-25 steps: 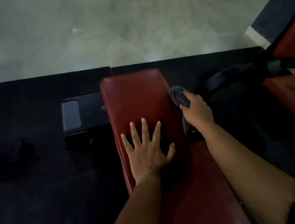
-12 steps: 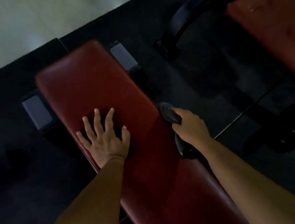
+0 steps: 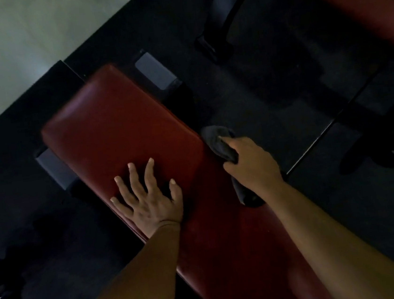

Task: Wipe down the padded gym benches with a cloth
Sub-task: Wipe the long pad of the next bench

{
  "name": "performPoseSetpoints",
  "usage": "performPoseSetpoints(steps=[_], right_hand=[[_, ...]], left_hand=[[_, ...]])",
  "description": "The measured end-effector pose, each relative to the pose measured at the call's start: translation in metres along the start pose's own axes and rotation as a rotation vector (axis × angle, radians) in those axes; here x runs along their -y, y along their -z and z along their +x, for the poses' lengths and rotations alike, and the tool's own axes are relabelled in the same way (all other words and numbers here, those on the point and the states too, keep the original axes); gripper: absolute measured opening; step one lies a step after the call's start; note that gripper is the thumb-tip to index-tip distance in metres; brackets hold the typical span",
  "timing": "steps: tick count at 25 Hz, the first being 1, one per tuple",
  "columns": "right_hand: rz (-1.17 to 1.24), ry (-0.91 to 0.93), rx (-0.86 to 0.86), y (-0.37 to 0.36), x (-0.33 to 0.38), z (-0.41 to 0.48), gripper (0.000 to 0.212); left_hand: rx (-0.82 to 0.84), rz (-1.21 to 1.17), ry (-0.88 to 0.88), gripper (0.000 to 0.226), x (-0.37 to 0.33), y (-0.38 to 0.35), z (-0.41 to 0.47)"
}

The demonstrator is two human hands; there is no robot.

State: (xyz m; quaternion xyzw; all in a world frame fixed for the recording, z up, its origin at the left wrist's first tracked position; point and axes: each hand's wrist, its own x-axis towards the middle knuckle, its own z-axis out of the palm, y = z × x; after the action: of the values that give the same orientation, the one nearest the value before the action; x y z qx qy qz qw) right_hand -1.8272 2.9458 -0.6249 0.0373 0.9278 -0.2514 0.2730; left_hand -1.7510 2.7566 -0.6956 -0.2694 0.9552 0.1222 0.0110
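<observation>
Head view: right hand (image 3: 251,165) gripping cloth (image 3: 219,141) has slid nearer along bench's (image 3: 114,124) right edge, left hand (image 3: 148,201) stays flat, fingers spread; edge wipe seemingly progressing.

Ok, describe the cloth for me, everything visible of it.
The cloth is dark grey, soft-looking fabric, bunched into a roll. The right hand grips its middle, so one crumpled end sticks out beyond it and the other trails out below the palm. It sits along the right edge of the red bench pad, seemingly against its side; contact is hard to confirm.
</observation>
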Motion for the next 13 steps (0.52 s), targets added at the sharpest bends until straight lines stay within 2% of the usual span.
performPoseSetpoints(steps=[3, 5, 8, 10, 12, 13], right_hand=[[-0.178, -0.326, 0.05, -0.005, 0.01, -0.021, 0.05], [-0.22, -0.323, -0.039, -0.015, 0.034, -0.014, 0.05], [-0.142, -0.154, -0.09, -0.02, 0.042, 0.001, 0.059], [0.031, -0.116, -0.031, -0.009, 0.018, 0.0, 0.063], [0.17, -0.194, 0.112, 0.005, -0.02, -0.022, 0.065], [0.163, -0.274, 0.2, 0.01, -0.042, -0.039, 0.066]], left_hand=[[-0.006, -0.012, -0.007, 0.065, 0.0, -0.001, 0.002], [-0.011, -0.011, -0.014, 0.063, 0.001, -0.002, 0.002], [-0.004, -0.001, -0.015, 0.062, 0.001, -0.006, 0.002], [-0.025, 0.012, -0.032, 0.061, 0.002, -0.006, 0.003], [0.02, 0.012, -0.024, 0.064, 0.001, -0.004, 0.003], [0.058, 0.007, -0.005, 0.066, 0.001, -0.002, 0.002]])
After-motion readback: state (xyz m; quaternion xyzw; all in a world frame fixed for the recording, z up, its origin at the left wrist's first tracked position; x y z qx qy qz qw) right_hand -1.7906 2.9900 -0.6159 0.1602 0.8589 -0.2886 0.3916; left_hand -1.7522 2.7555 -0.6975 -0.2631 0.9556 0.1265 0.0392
